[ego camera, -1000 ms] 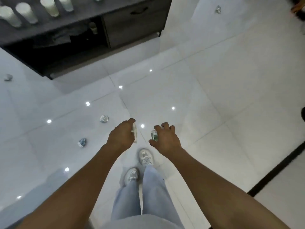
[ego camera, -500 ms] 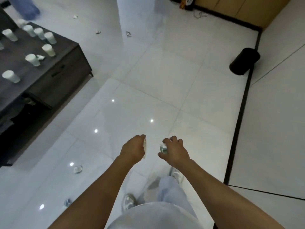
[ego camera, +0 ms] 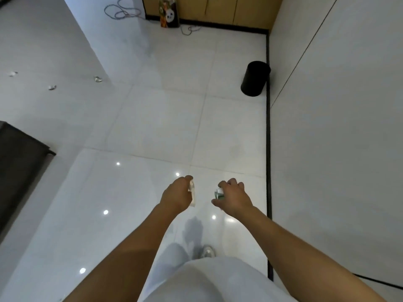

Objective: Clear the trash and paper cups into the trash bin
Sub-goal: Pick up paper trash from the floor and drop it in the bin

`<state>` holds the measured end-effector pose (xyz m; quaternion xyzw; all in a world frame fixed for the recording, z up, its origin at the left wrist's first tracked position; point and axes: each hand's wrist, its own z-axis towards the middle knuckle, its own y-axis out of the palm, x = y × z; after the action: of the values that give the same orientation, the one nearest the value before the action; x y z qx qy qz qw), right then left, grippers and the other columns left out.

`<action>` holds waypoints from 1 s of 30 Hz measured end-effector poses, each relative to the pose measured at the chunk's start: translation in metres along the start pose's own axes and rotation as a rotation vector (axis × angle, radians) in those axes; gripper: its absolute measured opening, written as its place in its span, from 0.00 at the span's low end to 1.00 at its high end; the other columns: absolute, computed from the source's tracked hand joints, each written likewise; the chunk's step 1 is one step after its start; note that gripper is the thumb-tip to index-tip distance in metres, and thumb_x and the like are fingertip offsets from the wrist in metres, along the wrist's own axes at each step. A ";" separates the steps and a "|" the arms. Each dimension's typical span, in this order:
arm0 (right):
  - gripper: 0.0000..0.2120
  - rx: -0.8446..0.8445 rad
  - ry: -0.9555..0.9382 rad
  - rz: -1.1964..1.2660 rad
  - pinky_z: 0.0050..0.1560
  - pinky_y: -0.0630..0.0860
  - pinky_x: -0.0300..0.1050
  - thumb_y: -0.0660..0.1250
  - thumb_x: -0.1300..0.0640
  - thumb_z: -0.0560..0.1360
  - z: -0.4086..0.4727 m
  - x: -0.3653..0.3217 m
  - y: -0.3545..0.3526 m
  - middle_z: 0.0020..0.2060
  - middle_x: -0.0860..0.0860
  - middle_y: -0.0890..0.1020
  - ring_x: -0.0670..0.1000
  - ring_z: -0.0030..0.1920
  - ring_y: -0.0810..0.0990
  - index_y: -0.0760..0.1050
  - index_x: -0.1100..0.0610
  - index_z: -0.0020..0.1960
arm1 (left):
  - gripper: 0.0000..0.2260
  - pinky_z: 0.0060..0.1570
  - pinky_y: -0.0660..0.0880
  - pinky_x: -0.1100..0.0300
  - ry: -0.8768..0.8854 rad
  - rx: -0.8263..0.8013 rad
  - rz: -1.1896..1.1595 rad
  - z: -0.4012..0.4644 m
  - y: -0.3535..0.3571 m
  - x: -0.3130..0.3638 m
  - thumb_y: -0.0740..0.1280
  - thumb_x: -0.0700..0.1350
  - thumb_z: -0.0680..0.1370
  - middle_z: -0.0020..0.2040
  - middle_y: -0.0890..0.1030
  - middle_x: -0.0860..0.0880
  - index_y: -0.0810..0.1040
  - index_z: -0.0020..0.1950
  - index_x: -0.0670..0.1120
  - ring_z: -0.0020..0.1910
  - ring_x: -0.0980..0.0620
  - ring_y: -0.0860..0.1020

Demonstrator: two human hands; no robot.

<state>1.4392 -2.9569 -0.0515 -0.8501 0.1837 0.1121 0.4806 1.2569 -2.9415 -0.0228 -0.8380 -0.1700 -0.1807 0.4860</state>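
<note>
Both hands are carrying stuff right now. The left hand (ego camera: 177,194) is gripping a crumpled bit of pale paper trash (ego camera: 192,194), fingers curled round it, and the right hand (ego camera: 234,198) is clutching a small crushed green-and-white scrap (ego camera: 218,194). I can't really tell what that one is, maybe a wrapper or a squashed cup. Both are hanging out in front over the glossy white tile floor (ego camera: 152,131), nothing dropped.

So this load is looking like it's mid-trip, picked up but not binned. The black trash bin (ego camera: 255,78) is sitting far right, up against the wall's dark baseboard, well apart from the hands. Can't see inside it from here, so no idea how much is already in there.

What's left: over on the far left there are at least three crumpled scraps lying on the floor, one (ego camera: 98,79) nearest the middle, another (ego camera: 52,87) beside it and a third (ego camera: 12,73) further left. The dark counter (ego camera: 19,158) is poking in at the left edge, but its top is out of view, so I can't say if any cups are waiting there. I'd guess it's nowhere near finished.
</note>
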 end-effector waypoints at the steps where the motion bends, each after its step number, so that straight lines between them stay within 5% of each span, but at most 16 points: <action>1: 0.27 0.009 0.012 0.013 0.54 0.74 0.49 0.68 0.45 0.73 0.010 0.009 -0.012 0.62 0.53 0.67 0.56 0.63 0.63 0.67 0.52 0.68 | 0.22 0.59 0.70 0.58 0.015 -0.006 0.010 0.015 -0.001 0.012 0.59 0.38 0.78 0.64 0.74 0.47 0.66 0.72 0.47 0.62 0.47 0.73; 30: 0.27 0.112 0.250 0.126 0.58 0.74 0.50 0.68 0.45 0.74 0.451 0.137 -0.371 0.64 0.53 0.68 0.56 0.66 0.63 0.67 0.52 0.69 | 0.21 0.59 0.73 0.54 0.210 -0.124 0.119 0.555 -0.136 0.314 0.60 0.38 0.78 0.63 0.75 0.45 0.67 0.71 0.48 0.61 0.46 0.75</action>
<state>1.7125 -2.4231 -0.0450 -0.8161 0.3010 0.0251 0.4927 1.5462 -2.3567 -0.0299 -0.8515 -0.0567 -0.2488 0.4581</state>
